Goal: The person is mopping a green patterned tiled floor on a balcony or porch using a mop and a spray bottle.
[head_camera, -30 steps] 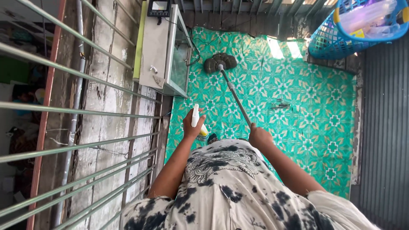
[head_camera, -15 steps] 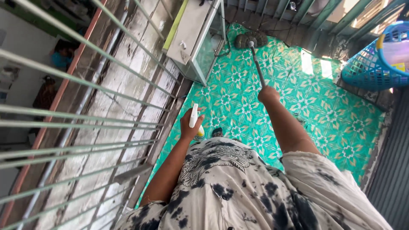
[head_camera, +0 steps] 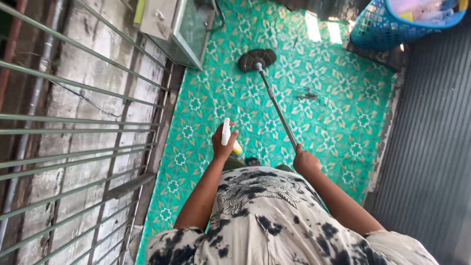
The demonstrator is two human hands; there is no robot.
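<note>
Outdoors, one person's right hand (head_camera: 305, 160) clenched around one mop (head_camera: 257, 59) (head resting on the green patterned floor (head_camera: 343, 113)), while the left hand (head_camera: 222, 145) wrapped its fingers around one white spray bottle (head_camera: 226, 132); one blue basket (head_camera: 378, 29) stood nearby.

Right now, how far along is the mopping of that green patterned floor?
In hand: the right hand grips the mop pole, with the dark mop head resting on the green patterned floor near the glass cabinet. The left hand holds a white spray bottle. Done or left: no wet trail shows, and small dark debris lies mid-floor.
</note>
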